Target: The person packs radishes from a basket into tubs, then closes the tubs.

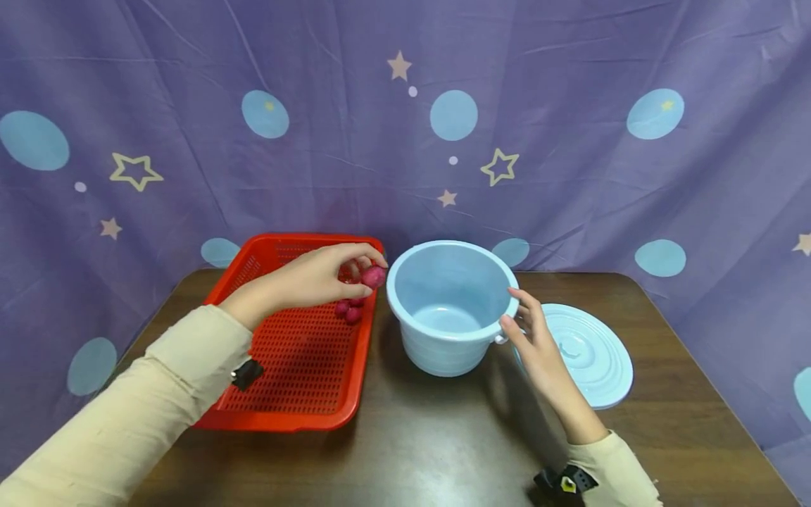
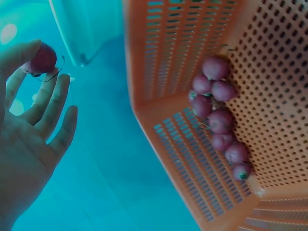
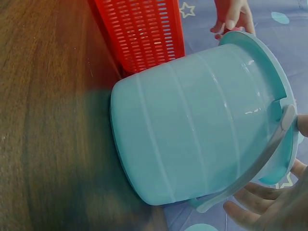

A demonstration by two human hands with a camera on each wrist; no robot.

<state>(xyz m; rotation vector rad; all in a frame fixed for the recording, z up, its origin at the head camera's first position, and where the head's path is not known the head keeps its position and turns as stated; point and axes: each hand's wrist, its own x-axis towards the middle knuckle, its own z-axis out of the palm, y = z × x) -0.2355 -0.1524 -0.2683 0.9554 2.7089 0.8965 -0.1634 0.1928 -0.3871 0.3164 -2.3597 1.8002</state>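
Note:
My left hand [image 1: 323,274] pinches a red radish [image 1: 374,277] between thumb and fingertips, above the basket's right rim and close to the bucket. In the left wrist view the radish [image 2: 42,59] shows a thin root tail. Several more radishes [image 2: 221,120] lie along one side inside the red basket [image 1: 291,373]. The light blue bucket [image 1: 443,352] stands upright to the basket's right, and nothing shows inside it. My right hand [image 1: 535,345] holds the bucket's right rim, thumb and fingertips on the edge. The bucket's handle [image 3: 260,163] hangs down beside the fingers.
A round light blue lid [image 1: 592,359] lies on the brown table [image 1: 431,436], behind and right of my right hand. A purple curtain [image 1: 355,141] with stars and dots hangs behind the table. Dark devices are strapped at both wrists.

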